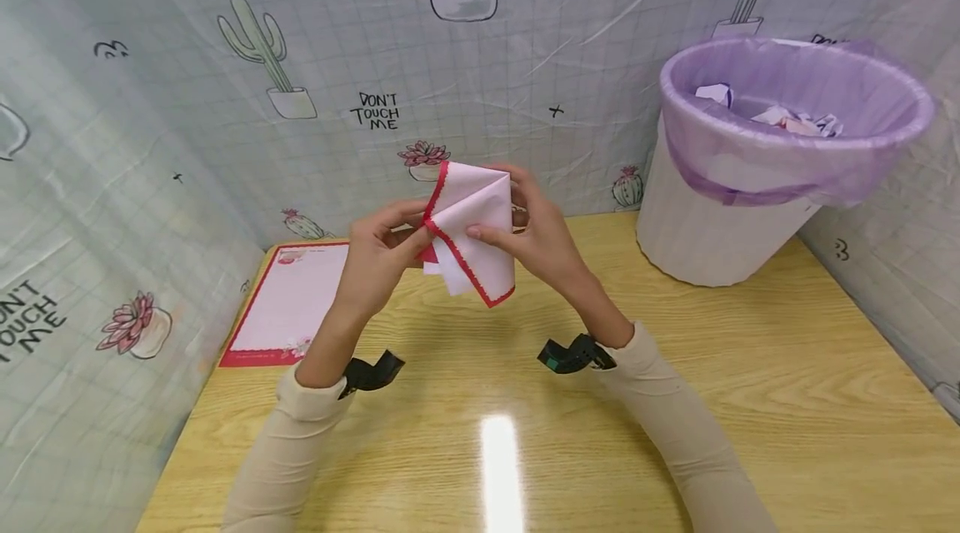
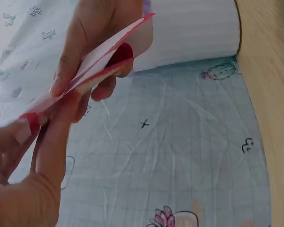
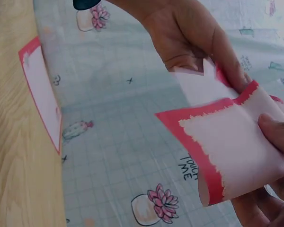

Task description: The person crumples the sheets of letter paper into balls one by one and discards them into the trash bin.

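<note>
A folded sheet of pink paper with a red border (image 1: 480,216) is held up above the table between both hands. My left hand (image 1: 378,254) pinches its left edge, thumb in front and fingers behind. On the other side my right hand (image 1: 543,233) grips it, the thumb pressed on the front face. Folded layers stand apart in the left wrist view, where the paper (image 2: 99,61) shows nearly edge-on. In the right wrist view a white flap (image 3: 203,87) sticks out near the left hand's fingers.
A flat sheet of red-bordered paper (image 1: 288,296) lies at the table's left. At the back right stands a white bin (image 1: 697,225) with a purple liner (image 1: 750,158) and crumpled paper (image 1: 795,121) inside. A printed curtain (image 1: 487,75) hangs behind the wooden table (image 1: 420,450).
</note>
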Available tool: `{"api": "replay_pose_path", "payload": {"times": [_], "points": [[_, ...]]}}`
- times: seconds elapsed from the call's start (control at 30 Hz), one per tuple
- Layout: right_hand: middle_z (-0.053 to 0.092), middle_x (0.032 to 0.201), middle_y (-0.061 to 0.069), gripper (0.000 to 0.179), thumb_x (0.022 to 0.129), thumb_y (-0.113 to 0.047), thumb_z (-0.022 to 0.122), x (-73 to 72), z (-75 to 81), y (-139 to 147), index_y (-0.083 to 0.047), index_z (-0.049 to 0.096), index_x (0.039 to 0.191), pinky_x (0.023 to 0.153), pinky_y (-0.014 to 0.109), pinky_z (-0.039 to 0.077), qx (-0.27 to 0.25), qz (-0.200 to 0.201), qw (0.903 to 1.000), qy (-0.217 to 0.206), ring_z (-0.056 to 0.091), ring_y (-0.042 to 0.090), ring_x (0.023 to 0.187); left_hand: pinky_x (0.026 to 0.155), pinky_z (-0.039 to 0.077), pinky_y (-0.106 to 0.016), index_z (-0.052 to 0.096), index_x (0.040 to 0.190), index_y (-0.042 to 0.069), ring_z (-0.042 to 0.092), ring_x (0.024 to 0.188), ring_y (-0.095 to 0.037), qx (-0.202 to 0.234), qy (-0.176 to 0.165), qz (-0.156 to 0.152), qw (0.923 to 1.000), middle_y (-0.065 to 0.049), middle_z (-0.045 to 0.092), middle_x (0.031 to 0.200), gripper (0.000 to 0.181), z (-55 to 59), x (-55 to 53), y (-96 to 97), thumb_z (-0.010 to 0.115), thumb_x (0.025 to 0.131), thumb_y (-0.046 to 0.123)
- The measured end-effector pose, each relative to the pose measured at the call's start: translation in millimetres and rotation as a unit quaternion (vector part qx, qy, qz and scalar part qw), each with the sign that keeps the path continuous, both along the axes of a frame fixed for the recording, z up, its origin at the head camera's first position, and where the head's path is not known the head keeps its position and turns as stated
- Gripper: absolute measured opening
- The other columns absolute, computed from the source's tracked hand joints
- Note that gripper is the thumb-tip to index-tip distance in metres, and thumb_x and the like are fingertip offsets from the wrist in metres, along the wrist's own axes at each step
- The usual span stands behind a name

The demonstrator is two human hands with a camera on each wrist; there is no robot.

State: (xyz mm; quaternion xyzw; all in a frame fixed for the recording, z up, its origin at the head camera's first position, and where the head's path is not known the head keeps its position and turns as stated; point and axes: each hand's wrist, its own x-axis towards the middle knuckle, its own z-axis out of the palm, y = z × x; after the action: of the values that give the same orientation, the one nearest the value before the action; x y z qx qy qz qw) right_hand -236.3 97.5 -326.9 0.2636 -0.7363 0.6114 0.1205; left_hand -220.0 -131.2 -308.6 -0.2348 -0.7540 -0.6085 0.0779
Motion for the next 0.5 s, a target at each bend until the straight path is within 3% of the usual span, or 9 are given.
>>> {"api": "replay_pose_path", "payload": {"times": [0.07,0.13,0.23,0.27,0.3,0.37,0.5], "points": [[0.062,0.127,0.016,0.077,0.087,-0.007,0.082,0.2,0.8,1,-0.012,0.038,0.149,0.073,0.044,0.063,-0.019,0.005,0.9997,-0.013,0.071,0.032,0.096,0.070,0.063,-0.036,0.064,0.133,0.004,0.073,0.083,-0.020,0.023,-0.036,-0.053,0.9977,-0.014,0.064,0.113,0.036,0.9,1.2,-1.9,0.068,0.098,0.007],[0.063,0.125,0.017,0.075,0.087,-0.006,0.081,0.3,2.2,1,-0.011,0.037,0.148,0.073,0.044,0.063,-0.036,0.018,0.9987,-0.031,0.072,0.033,0.094,0.076,0.063,-0.038,0.060,0.137,0.006,0.072,0.092,-0.023,0.065,-0.064,-0.129,0.9874,-0.015,0.060,0.122,0.042,1.3,1.6,-4.7,0.070,0.097,0.011],[0.065,0.121,0.019,0.075,0.088,-0.005,0.079,1.1,7.0,2,-0.010,0.035,0.148,0.072,0.046,0.063,-0.053,0.040,0.9949,-0.077,0.073,0.035,0.089,0.084,0.061,-0.037,0.057,0.140,0.008,0.068,0.107,-0.028,0.140,-0.095,-0.248,0.9539,-0.015,0.052,0.133,0.051,1.2,-0.3,-7.7,0.076,0.093,0.012],[0.066,0.120,0.020,0.074,0.088,-0.004,0.079,1.5,8.6,2,-0.011,0.035,0.147,0.073,0.046,0.063,-0.055,0.047,0.9931,-0.093,0.073,0.035,0.089,0.086,0.061,-0.037,0.057,0.140,0.008,0.065,0.112,-0.030,0.155,-0.097,-0.274,0.9442,-0.015,0.050,0.136,0.055,1.1,-1.1,-7.5,0.079,0.090,0.013],[0.066,0.119,0.020,0.073,0.089,-0.004,0.078,2.3,10.2,2,-0.011,0.034,0.147,0.072,0.047,0.063,-0.052,0.052,0.9915,-0.107,0.073,0.035,0.088,0.087,0.061,-0.036,0.057,0.139,0.010,0.063,0.114,-0.030,0.163,-0.096,-0.286,0.9394,-0.014,0.049,0.136,0.059,1.1,-1.6,-6.7,0.083,0.086,0.015],[0.067,0.117,0.022,0.073,0.090,-0.005,0.078,3.8,11.1,0,-0.011,0.034,0.147,0.072,0.047,0.063,-0.042,0.063,0.9885,-0.131,0.073,0.035,0.088,0.087,0.061,-0.035,0.056,0.135,0.011,0.061,0.115,-0.030,0.165,-0.085,-0.279,0.9423,-0.013,0.048,0.136,0.065,0.8,-1.8,-3.5,0.088,0.079,0.017],[0.067,0.117,0.021,0.074,0.090,-0.011,0.079,7.8,9.5,-7,-0.010,0.033,0.148,0.071,0.043,0.063,-0.007,0.052,0.9889,-0.139,0.074,0.032,0.086,0.081,0.062,-0.036,0.051,0.133,0.010,0.060,0.110,-0.029,0.123,-0.043,-0.196,0.9719,-0.013,0.049,0.135,0.077,2.8,-0.3,5.8,0.093,0.070,0.028]]}}
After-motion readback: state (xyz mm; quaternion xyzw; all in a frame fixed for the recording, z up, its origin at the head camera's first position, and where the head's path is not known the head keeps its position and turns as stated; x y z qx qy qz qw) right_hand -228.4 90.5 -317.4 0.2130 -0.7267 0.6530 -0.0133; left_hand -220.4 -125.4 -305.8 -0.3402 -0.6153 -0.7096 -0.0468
